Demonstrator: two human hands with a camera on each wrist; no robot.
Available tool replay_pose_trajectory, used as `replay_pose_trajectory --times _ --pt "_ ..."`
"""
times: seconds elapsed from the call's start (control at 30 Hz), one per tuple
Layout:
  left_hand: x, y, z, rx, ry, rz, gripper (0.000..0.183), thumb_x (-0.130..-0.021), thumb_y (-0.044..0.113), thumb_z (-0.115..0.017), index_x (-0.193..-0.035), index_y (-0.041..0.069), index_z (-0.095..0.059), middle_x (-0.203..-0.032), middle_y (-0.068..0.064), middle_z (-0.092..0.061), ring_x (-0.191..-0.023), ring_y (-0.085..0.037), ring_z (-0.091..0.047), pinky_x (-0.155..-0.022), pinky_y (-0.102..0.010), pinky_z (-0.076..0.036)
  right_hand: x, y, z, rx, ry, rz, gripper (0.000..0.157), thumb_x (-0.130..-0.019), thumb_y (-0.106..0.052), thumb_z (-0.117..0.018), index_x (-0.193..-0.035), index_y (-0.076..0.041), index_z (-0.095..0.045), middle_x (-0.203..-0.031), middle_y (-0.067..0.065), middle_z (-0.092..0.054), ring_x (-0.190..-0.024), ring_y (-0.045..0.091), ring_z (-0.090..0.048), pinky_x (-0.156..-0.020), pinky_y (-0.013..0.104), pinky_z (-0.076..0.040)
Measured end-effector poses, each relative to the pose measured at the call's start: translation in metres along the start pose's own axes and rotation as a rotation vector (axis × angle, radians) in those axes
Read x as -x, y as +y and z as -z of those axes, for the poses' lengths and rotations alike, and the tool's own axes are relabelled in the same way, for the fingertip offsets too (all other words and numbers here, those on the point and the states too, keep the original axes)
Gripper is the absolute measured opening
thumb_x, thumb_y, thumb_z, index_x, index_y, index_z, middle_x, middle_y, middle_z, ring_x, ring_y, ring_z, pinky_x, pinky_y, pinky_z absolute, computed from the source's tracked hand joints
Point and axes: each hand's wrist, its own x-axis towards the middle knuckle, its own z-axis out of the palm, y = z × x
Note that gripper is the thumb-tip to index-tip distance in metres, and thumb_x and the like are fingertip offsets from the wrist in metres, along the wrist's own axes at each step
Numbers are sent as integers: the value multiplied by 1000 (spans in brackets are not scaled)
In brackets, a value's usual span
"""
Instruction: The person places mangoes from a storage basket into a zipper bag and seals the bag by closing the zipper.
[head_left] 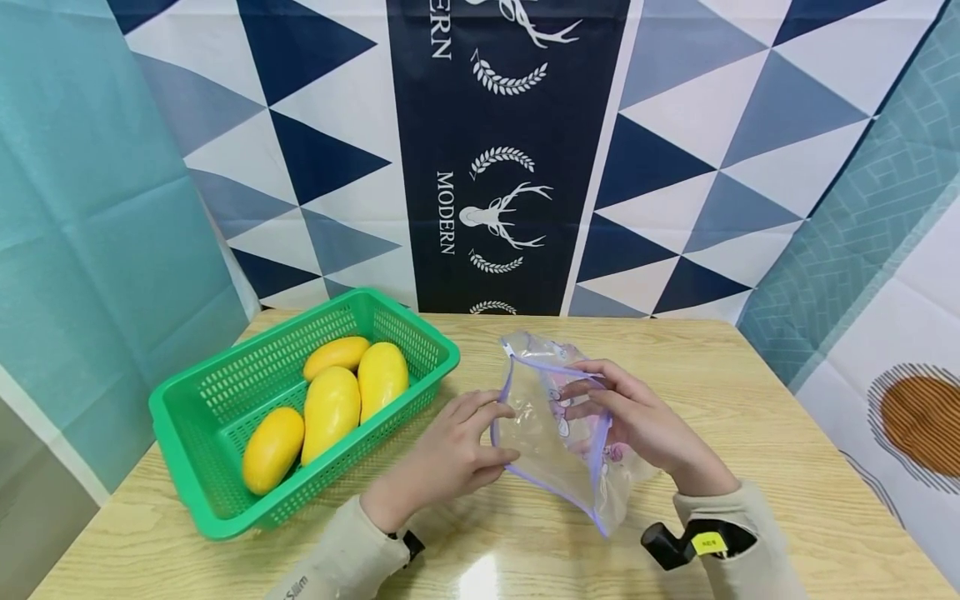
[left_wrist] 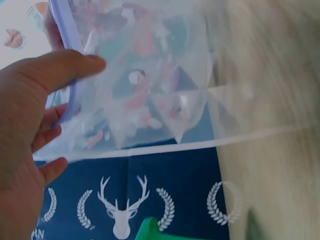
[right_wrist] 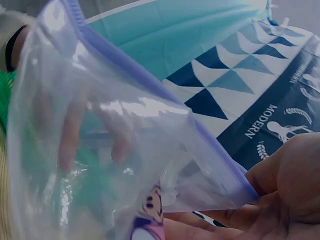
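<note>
A clear plastic zip bag with a purple zip edge and printed cartoon figures is held above the wooden table, its mouth spread wide towards me. My left hand grips the left side of the mouth; in the left wrist view the thumb lies across the purple edge, the fingers lower beside it. On the opposite side, my right hand holds the rim between thumb and fingers, as the right wrist view shows at the purple corner. Through the clear film, nothing shows inside the bag.
Left of the bag, a green perforated plastic basket holds several yellow mangoes. Both stand on a light wooden table. Behind it hangs a patterned cloth with triangles and deer heads.
</note>
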Motion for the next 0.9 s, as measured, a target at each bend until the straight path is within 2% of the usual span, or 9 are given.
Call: replay_pose_trajectory --times 0.13,0.23,0.47,0.57,0.7,0.9 --pt "2 -6 6 19 10 -17 15 -80 27 -84 -95 28 -81 -120 -9 -62 -121 -29 -51 -104 -43 -42 1 1 9 -118 -79 31 42 -108 -3 -30 -139 -23 -51 -126 6 -59 -105 20 -68 -64 32 -60" --pt "3 -10 9 52 29 -36 16 -80 25 -84 -96 27 -81 -120 -9 -61 -120 -29 -51 -104 -43 -42 3 2 15 -176 -100 32 44 -107 -1 -29 -140 -20 -51 -127 6 -61 -101 23 -70 -58 23 -56" --pt "6 -21 16 113 84 -73 17 -77 21 -86 -92 24 -81 -119 -12 -60 -118 -31 -51 -102 -46 -42 4 0 22 -227 -102 5 43 -107 1 -28 -141 -15 -49 -129 7 -62 -101 22 -70 -62 26 -58" --pt "7 -24 21 125 93 -72 16 -76 19 -86 -91 24 -82 -120 -11 -60 -117 -31 -52 -101 -47 -42 4 -2 22 -226 -80 -13 42 -107 0 -30 -139 -16 -51 -127 7 -62 -101 21 -70 -68 28 -59" --pt "8 -27 27 113 85 -66 14 -78 18 -84 -90 23 -81 -119 -11 -60 -114 -29 -53 -99 -46 -44 5 -4 23 -199 -42 -22 41 -107 -1 -33 -135 -18 -56 -123 7 -63 -101 20 -70 -76 31 -59" --pt "10 -30 35 96 59 -48 6 -83 18 -79 -88 22 -81 -119 -10 -61 -115 -29 -53 -98 -46 -44 7 -6 26 -168 -30 -18 42 -107 0 -33 -133 -19 -59 -122 5 -64 -100 19 -69 -80 34 -58"
